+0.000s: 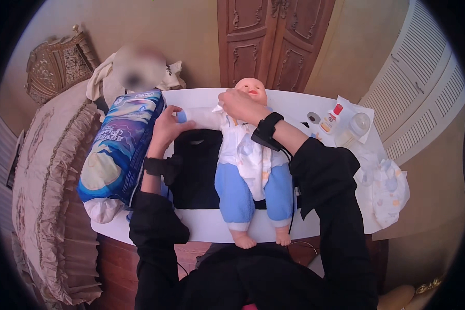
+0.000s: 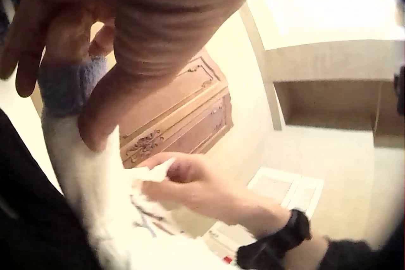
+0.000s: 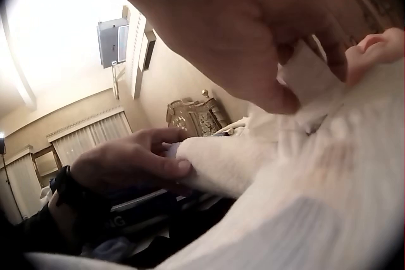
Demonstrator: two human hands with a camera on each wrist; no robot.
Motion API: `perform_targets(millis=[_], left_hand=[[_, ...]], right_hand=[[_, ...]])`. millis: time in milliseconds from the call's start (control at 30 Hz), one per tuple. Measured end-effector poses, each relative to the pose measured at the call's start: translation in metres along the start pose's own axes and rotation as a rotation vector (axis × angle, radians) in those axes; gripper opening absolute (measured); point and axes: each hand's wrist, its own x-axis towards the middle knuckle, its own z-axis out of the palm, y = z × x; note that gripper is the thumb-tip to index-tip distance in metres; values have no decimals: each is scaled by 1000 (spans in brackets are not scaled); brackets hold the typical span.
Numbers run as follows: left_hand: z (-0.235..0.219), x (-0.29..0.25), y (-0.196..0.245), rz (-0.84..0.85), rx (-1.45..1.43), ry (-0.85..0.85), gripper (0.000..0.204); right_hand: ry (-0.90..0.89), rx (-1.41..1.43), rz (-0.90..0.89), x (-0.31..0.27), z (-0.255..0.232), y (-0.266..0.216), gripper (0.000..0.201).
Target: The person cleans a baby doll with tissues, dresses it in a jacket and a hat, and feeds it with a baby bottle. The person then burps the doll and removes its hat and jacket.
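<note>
A baby doll [image 1: 250,93] in a white top and light blue trousers lies on its back on a white table [image 1: 199,225]. Its outstretched arm [image 1: 201,117] has a white sleeve with a blue cuff [image 2: 71,86]. My left hand [image 1: 166,126] holds this arm at the cuff, thumb on the sleeve and fingers behind. By the doll's neck and shoulder, my right hand [image 1: 243,107] pinches a small white tissue-like piece [image 3: 310,72] between thumb and fingers. A printed white diaper [image 1: 254,165] lies over the doll's belly and upper legs.
A blue diaper pack [image 1: 121,147] stands left of my left hand. Black cloth [image 1: 196,170] lies beside and under the doll. To the right are a red-capped bottle [image 1: 329,120], a baby bottle [image 1: 357,126] and another diaper [image 1: 390,191]. A ruffled bed [image 1: 51,191] borders the table's left side.
</note>
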Motion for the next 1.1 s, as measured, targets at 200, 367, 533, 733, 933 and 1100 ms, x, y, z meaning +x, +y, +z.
perform_targets(millis=[200, 367, 533, 733, 933, 1100], left_hand=[[1, -6, 1, -145, -790, -74, 46], [6, -7, -7, -89, -845, -156, 49], [7, -6, -14, -100, -894, -135, 47], [8, -10, -3, -147, -969, -101, 42], [13, -8, -3, -134, -944, -80, 44], [13, -6, -4, -110, -937, -85, 39]], right_hand=[[-48, 18, 104, 15, 18, -16, 14], [156, 274, -20, 11, 12, -52, 15], [295, 473, -338, 4, 10, -76, 16], [-2, 230, -482, -19, 10, -53, 9], [-294, 41, -94, -21, 14, -38, 15], [-491, 548, -200, -10, 10, -52, 20]])
